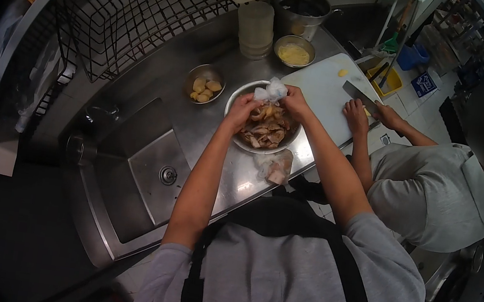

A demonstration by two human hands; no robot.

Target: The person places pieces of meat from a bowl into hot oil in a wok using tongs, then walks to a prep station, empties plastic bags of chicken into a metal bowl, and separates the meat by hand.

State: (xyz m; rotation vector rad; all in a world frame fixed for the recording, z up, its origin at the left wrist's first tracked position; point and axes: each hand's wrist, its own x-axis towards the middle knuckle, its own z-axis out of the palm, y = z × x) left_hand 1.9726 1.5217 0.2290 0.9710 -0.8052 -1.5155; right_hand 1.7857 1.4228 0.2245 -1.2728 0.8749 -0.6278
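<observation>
A round metal bowl [231,102] of brown, sliced meat [269,131] stands on the steel counter. Above its far rim, my left hand [241,112] and my right hand [294,104] hold a crumpled clear plastic bag [271,91] between them, fingers closed on it. Just below the bowl, near the counter's front edge, lies another clear bag [276,166] with something pale pink in it. To the left of the bowl is a small metal bowl with peeled yellowish pieces [204,90].
A co-worker's hands [356,116] hold a knife [359,97] at the white cutting board [329,95] on the right. A sink [154,164] is at the left. Behind stand a bowl of yellow slices [294,54], stacked containers [255,27] and a pot [301,27]; a wire rack [131,14] hangs above.
</observation>
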